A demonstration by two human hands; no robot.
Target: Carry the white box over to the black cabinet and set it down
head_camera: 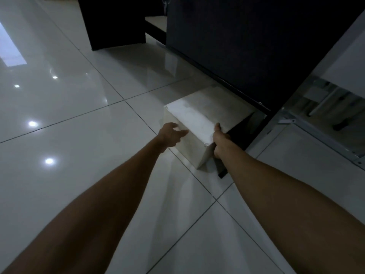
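A white box (199,113) sits on the glossy tiled floor right beside the base of the tall black cabinet (246,46). My right hand (220,142) grips the box's near right corner, thumb on top and fingers down the right side. My left hand (171,135) is at the box's left face with fingers spread; I cannot tell whether it touches the box. Both arms are stretched forward and down.
White floor tiles (79,135) with ceiling-light reflections spread to the left. Another dark furniture piece (114,22) stands at the back. A white metal frame with a glass or mirrored panel (325,107) is to the right of the cabinet.
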